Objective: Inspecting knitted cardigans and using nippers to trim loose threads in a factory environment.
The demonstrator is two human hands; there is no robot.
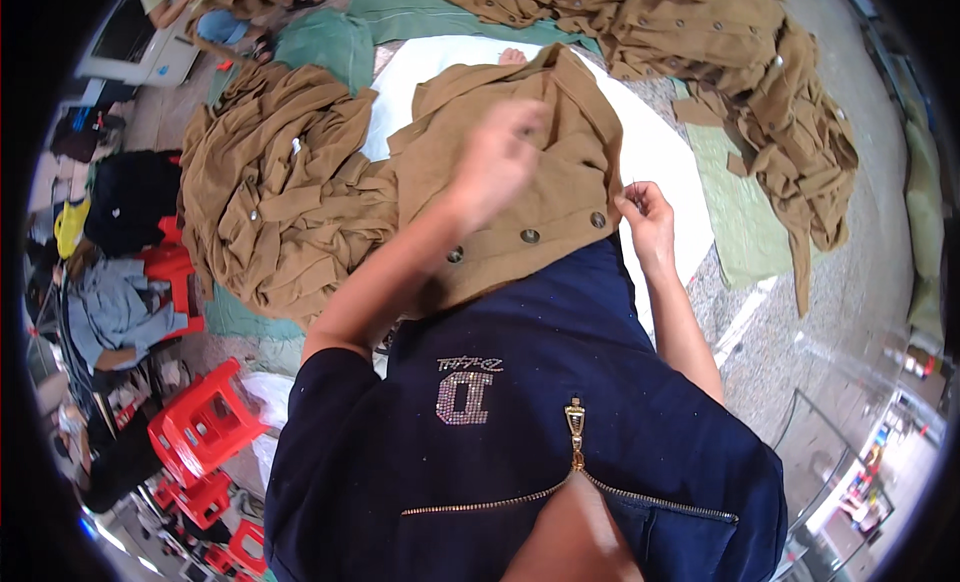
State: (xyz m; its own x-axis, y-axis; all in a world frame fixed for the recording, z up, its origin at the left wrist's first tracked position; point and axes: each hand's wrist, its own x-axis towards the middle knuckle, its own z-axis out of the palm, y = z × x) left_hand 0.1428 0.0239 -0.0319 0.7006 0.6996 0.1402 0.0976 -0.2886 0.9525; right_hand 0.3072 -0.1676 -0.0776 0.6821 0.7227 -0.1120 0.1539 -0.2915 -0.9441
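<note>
A brown coat (480, 187) with large dark buttons (529, 236) lies spread over my lap. My left hand (500, 157) is over the middle of the coat, smeared by motion, so its fingers cannot be made out. At the coat's right edge, close to the end button (598, 220), my right hand (648, 214) is closed in a pinch. Something thin and dark shows at its fingertips, too small to name. Whether those fingers also touch the cloth is unclear.
Heaped brown coats lie to the left (280, 192) and at the far right (700, 32). Under the lap coat spreads a white sheet (680, 172). Red plastic stools (205, 422) stand at left. Another person's arm (170, 12) shows at the far left, beside brown cloth.
</note>
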